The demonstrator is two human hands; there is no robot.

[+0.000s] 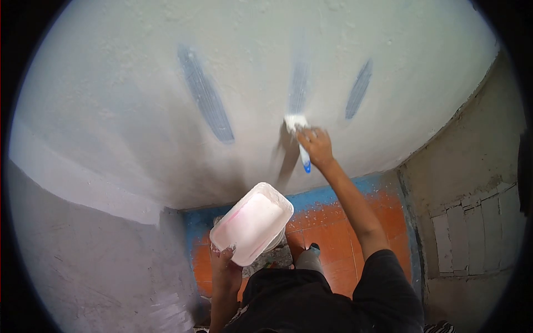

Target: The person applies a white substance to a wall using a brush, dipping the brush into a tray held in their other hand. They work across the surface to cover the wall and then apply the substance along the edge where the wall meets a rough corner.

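Right hand [315,145] grips the brush [298,136] against the wall [139,100]; left hand [223,262] grips the paint tray [252,222]. Three blue streaks [205,94] remain uncovered; most coating appears applied.

- Wall [139,111]: rough plaster, matt white coat.
- Tray [252,223]: smooth white plastic, paint-filmed.
- Brush [298,136]: glossy blue plastic handle.
- Floor [344,233]: orange tiles, paint-spattered.

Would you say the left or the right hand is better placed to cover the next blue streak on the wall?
Probably the right hand: it grips the brush against the wall, just below a blue streak. The left hand holds the paint tray.
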